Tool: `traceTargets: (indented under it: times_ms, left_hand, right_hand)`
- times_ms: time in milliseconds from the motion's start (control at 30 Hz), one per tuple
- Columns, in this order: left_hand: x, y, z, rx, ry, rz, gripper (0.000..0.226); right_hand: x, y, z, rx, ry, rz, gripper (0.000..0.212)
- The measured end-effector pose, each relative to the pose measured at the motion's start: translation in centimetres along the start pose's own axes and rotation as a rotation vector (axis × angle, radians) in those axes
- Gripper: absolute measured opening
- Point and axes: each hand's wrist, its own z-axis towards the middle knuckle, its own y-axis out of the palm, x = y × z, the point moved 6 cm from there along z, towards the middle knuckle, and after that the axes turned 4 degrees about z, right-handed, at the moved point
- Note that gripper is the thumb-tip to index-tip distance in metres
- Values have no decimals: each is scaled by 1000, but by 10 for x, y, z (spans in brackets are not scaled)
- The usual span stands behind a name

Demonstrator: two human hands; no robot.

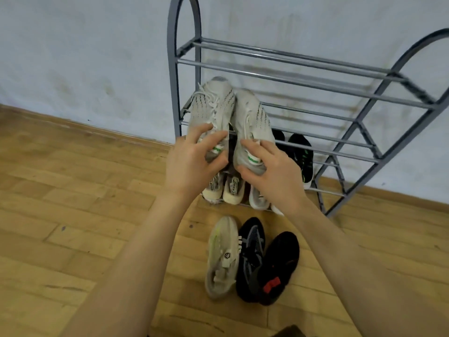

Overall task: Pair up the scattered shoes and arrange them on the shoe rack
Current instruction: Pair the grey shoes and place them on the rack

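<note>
Our fingers (213, 138) curl around the heels of a matched pair of white knit sneakers: the left hand (192, 164) holds the left sneaker (211, 110), the right hand (274, 171) the right sneaker (250, 117), toes pointing at the far wall. We judge this the placing step; next we must lower both, side by side, onto a free tier of the shoe rack (315, 69). Its upper tiers look bare; lower down sit a black pair with green marks (301, 156) and some pale shoes (230, 190). On the near floor (73, 215) wait a cream shoe (222, 256), a grey-black shoe (250, 254) and a black shoe (279, 263)
</note>
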Motion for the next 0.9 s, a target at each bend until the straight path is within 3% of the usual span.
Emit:
traceTargets:
  times_ms: [500,767,900]
  left_hand:
    - [-52,116,118,-144,60,-4,43]
    - [-68,130,120,-303,-14,37,50]
    - [-70,127,115,-363,1,13,52]
  right_hand:
    - [103,64,103,1,105,-12,53]
    - [106,68,110,-23,190,48,77]
    - [93,68,109,-27,100,-109,68]
